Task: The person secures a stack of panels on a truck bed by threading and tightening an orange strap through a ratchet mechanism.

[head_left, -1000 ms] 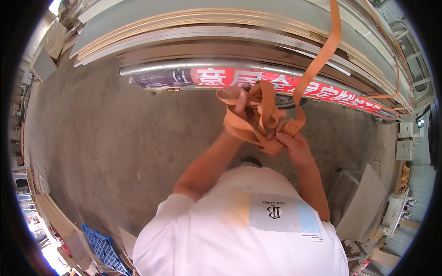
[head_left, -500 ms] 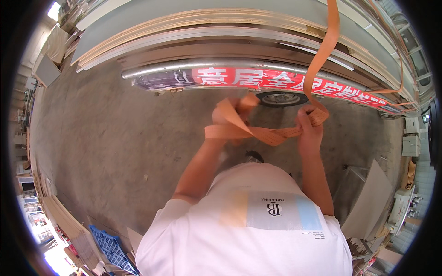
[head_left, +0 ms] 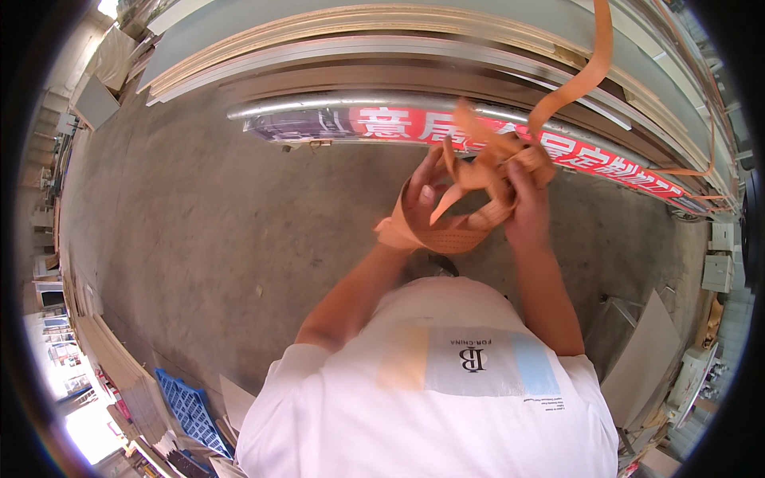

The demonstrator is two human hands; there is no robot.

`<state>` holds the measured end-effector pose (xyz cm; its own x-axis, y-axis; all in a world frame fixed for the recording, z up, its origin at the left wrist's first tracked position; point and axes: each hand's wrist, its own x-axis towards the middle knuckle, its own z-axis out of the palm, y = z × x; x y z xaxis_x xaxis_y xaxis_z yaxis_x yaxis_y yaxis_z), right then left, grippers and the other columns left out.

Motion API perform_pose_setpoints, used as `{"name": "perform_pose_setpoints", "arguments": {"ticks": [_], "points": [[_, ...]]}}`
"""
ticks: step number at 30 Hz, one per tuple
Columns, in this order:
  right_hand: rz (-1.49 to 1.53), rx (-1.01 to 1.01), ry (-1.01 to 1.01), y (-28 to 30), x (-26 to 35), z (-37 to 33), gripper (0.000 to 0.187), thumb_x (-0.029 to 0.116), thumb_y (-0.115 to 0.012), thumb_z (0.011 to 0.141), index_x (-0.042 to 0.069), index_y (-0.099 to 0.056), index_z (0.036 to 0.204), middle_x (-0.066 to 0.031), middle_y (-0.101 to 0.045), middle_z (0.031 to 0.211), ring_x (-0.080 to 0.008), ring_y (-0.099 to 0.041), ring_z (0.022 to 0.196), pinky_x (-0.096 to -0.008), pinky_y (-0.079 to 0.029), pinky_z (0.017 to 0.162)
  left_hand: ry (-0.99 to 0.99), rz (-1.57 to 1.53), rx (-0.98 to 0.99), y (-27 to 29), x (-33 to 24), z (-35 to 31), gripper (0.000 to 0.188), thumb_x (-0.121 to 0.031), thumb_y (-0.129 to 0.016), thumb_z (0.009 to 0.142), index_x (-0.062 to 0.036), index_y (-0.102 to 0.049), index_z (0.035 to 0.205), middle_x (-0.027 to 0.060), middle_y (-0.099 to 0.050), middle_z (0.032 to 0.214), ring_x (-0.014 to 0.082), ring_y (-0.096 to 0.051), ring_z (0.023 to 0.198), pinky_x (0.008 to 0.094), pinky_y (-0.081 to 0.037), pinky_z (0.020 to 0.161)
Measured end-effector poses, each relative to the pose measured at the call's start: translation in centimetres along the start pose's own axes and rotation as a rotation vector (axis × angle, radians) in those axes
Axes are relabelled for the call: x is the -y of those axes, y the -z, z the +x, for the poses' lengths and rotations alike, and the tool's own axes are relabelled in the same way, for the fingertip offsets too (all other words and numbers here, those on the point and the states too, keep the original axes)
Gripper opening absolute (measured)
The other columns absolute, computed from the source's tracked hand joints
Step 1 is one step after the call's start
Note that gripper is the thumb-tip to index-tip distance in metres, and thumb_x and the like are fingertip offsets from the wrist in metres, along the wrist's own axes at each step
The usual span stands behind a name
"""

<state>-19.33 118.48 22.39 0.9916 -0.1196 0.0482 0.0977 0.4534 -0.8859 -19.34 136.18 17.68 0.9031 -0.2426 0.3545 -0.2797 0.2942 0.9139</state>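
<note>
With your left hand (head_left: 413, 209) half open, a loop across it, and your right hand (head_left: 526, 203) curled around the bunched strap (head_left: 454, 240) between them, lay each turn flat, untwisted, below the boards (head_left: 343, 36).

The left forearm (head_left: 355, 287) slants up from its bent elbow toward one o'clock, ending in the left hand (head_left: 421, 185), whose fingers are loosely curved and point to about one o'clock, the thumb apart from them. The right forearm (head_left: 547, 287) rises steeply, between eleven and twelve o'clock. The right hand (head_left: 527, 205), at the left hand's three o'clock and apart from it, is closed in a grip.
</note>
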Motion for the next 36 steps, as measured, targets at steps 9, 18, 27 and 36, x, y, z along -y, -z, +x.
{"name": "perform_pose_setpoints", "arguments": {"ticks": [9,18,27,36], "points": [[0.016,-0.056,0.081,2.6,1.3,1.6,0.035,0.020,-0.063,0.104,0.002,-0.057,0.133,-0.0053,-0.065,0.124,-0.0131,-0.064,0.112,-0.0321,-0.053,0.095,0.814,0.114,0.045,4.7,2.5,-11.1,0.066,-0.006,-0.082,0.082,-0.0025,-0.052,0.140,0.0113,-0.065,0.122,0.0180,-0.066,0.100,0.0347,-0.055,0.089],[-0.403,0.229,-0.226,-1.1,-0.7,-2.1,0.039,0.016,-0.080,0.086,0.002,-0.064,0.119,-0.0032,-0.068,0.108,-0.0106,-0.065,0.098,-0.0299,-0.053,0.082,0.316,-0.049,-0.096,1.3,-0.7,-1.8,0.083,-0.010,-0.089,0.076,-0.0041,-0.048,0.148,0.0087,-0.069,0.119,0.0166,-0.067,0.099,0.0327,-0.056,0.090],[-0.241,-0.241,-0.091,7.3,1.7,0.9,0.023,0.023,-0.065,0.103,0.001,-0.071,0.109,-0.0035,-0.067,0.094,-0.0101,-0.060,0.082,-0.0268,-0.047,0.077,0.325,-0.893,-0.125,8.0,0.0,-4.4,0.039,-0.015,-0.053,0.101,-0.0009,-0.057,0.137,0.0118,-0.066,0.124,0.0212,-0.067,0.102,0.0339,-0.057,0.087],[-0.531,-0.010,-0.315,13.6,0.8,-0.3,0.016,0.013,-0.073,0.093,0.003,-0.071,0.105,-0.0020,-0.068,0.093,-0.0102,-0.063,0.082,-0.0269,-0.050,0.077,0.712,0.377,-0.966,28.0,-5.0,-14.2,0.028,-0.010,-0.055,0.104,0.0005,-0.063,0.128,0.0073,-0.068,0.115,0.0166,-0.068,0.101,0.0309,-0.057,0.084]]}}
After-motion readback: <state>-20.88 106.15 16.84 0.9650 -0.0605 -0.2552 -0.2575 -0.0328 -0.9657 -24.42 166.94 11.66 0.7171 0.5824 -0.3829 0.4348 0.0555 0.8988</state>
